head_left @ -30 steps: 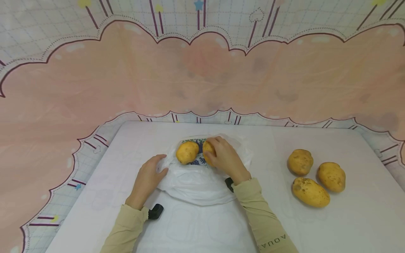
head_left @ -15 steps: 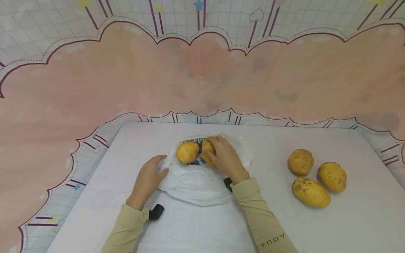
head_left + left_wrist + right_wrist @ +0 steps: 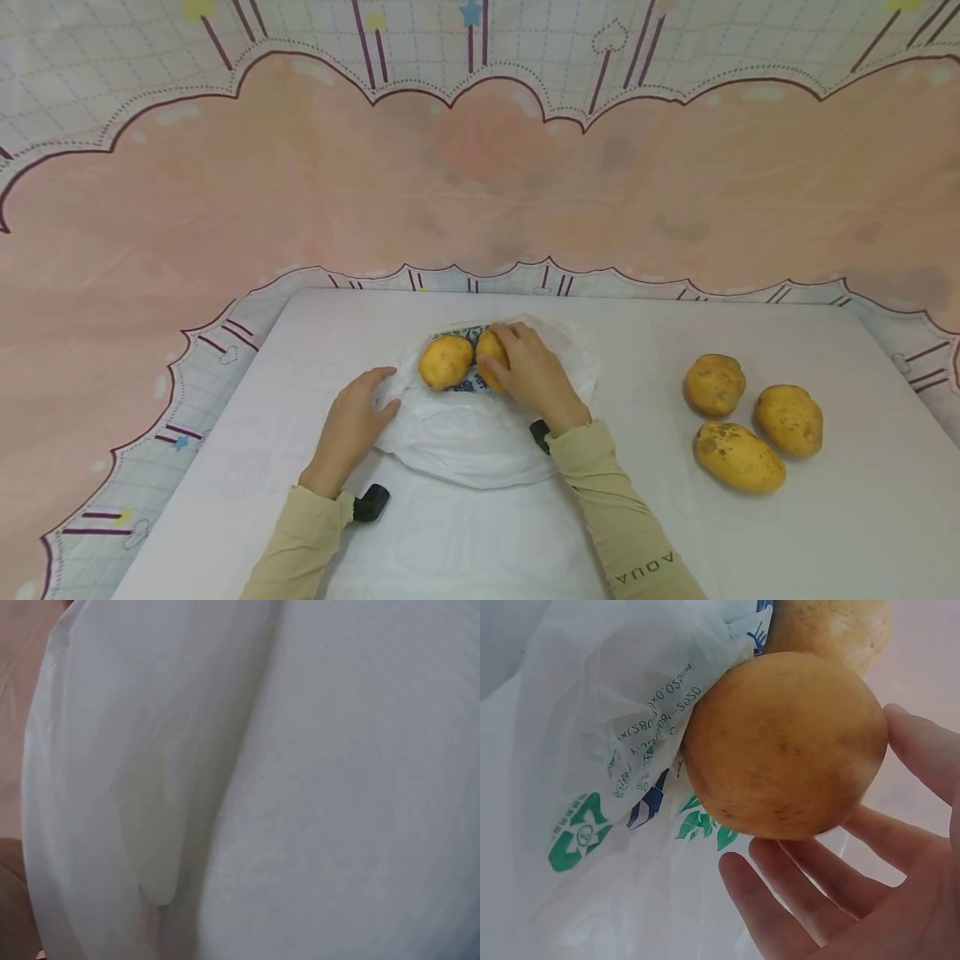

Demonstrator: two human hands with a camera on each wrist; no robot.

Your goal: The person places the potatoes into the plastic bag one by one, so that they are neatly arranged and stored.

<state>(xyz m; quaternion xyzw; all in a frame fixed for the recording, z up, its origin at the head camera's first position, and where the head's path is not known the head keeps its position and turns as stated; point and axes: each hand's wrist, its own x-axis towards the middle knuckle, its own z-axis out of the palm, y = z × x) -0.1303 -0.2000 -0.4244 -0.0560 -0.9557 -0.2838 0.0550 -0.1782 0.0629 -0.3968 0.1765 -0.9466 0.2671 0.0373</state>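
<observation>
Nudged slightly leftward since a second ago, the held potato (image 3: 492, 361) sits in your right hand (image 3: 538, 373), fingers and thumb curved round it, over the white plastic bag (image 3: 465, 433), just beside another potato (image 3: 446, 362), while your left hand (image 3: 348, 423) touches the bag's left edge, thumb and forefinger wide apart.

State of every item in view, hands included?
White bag: crumpled, spread on the table.
Held potato: unpeeled, in the right hand.
Left potato: unpeeled, not held.
Far loose potato: unpeeled, on the table.
Right loose potato: same.
Near loose potato: unpeeled, dark-spotted, on the table.
Left hand: thumb and fingers apart, at the bag's left edge.
Right hand: gripping the held potato.
</observation>
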